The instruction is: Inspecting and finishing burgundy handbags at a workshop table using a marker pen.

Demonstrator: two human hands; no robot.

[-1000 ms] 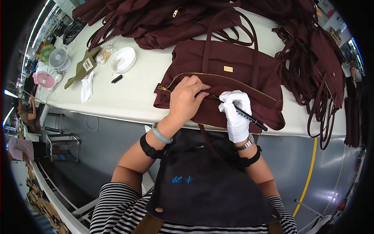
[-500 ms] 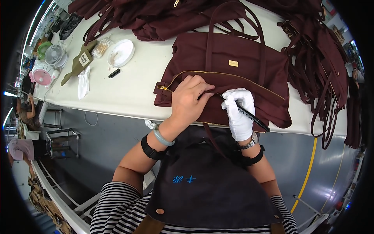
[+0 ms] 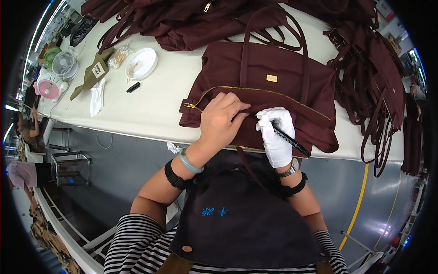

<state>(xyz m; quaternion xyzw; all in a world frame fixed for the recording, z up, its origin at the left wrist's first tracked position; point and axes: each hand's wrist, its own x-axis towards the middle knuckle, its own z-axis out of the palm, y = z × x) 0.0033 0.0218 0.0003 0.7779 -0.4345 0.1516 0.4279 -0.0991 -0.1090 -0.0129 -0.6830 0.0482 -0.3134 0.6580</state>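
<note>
A dark maroon tote bag [image 3: 284, 68] lies on the white table with its long gold zipper [image 3: 310, 104] open. My bare left hand [image 3: 222, 119] presses on the bag below the zipper, fingers closed on a fold of its fabric. Beside it, my right hand [image 3: 277, 137], in a white glove, grips a black pen [image 3: 294, 144], whose tip is at that fold, close to my left fingertips. A small gold plate [image 3: 271, 78] sits on the bag's front. Its upright straps [image 3: 244, 64] loop above it.
Piled maroon bags [image 3: 187, 25] lie at the back, more [image 3: 374, 91] at right. Leftward on the table [image 3: 155, 105] are a white dish [image 3: 141, 63], black cap [image 3: 133, 87], olive fabric [image 3: 91, 80], white cloth [image 3: 97, 98] and fans [image 3: 64, 62]. Co-workers [image 3: 28, 128] stand far left.
My hands shifted slightly right between the first frame and the middle one; since then the right hand has moved slightly left. Both keep their grip at the fold.
</note>
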